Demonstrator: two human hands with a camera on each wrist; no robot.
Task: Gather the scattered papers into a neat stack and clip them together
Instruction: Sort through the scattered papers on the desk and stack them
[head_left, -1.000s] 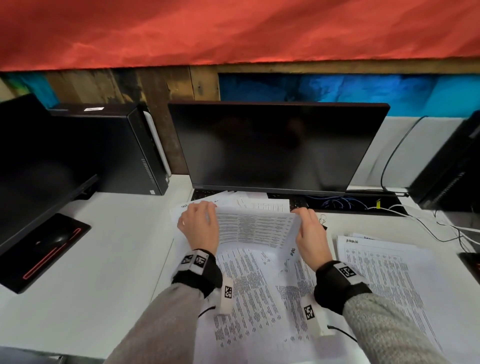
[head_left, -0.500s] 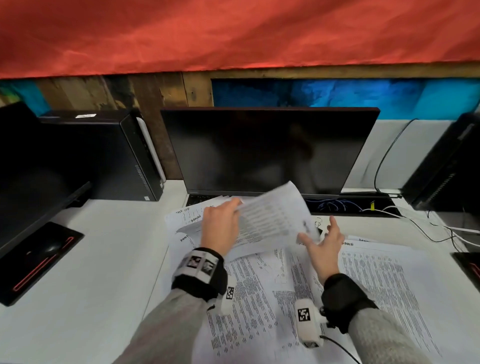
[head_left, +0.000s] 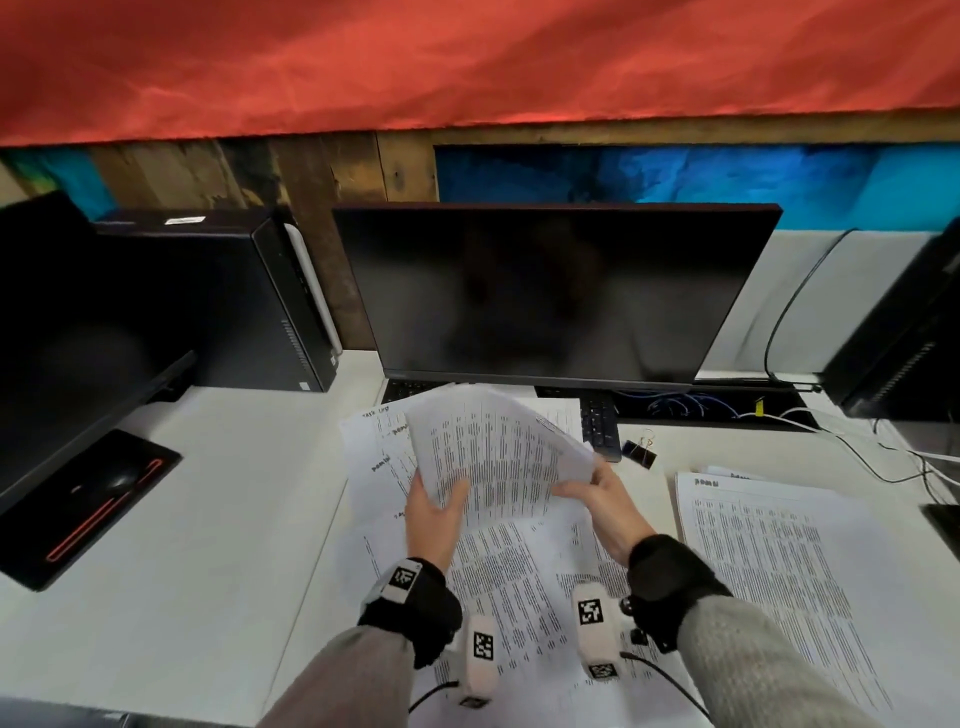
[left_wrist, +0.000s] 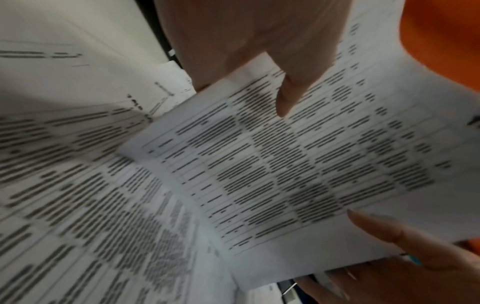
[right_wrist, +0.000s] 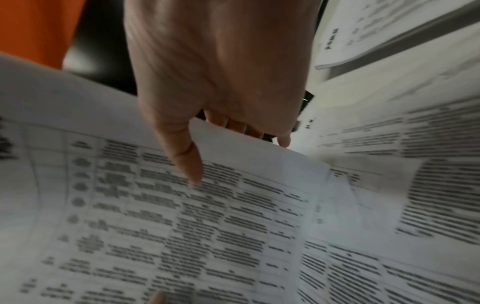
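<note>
Both hands are on the same lifted sheets (head_left: 498, 457): left hand (head_left: 434, 517) pinches the near-left corner, right hand (head_left: 605, 501) the right edge. They're bowed and floppy, so one could slide out. More papers (head_left: 524, 577) litter the counter (head_left: 197, 519) below; the binder clip (head_left: 640, 453) waits far right.

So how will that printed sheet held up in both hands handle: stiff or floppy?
Probably floppy: the sheet bows upward between the left hand and the right hand, each pinching it with a thumb on top. It looks light, likely to flutter or sag if one hand lets go. It could also slide easily over the papers on the desk.
</note>
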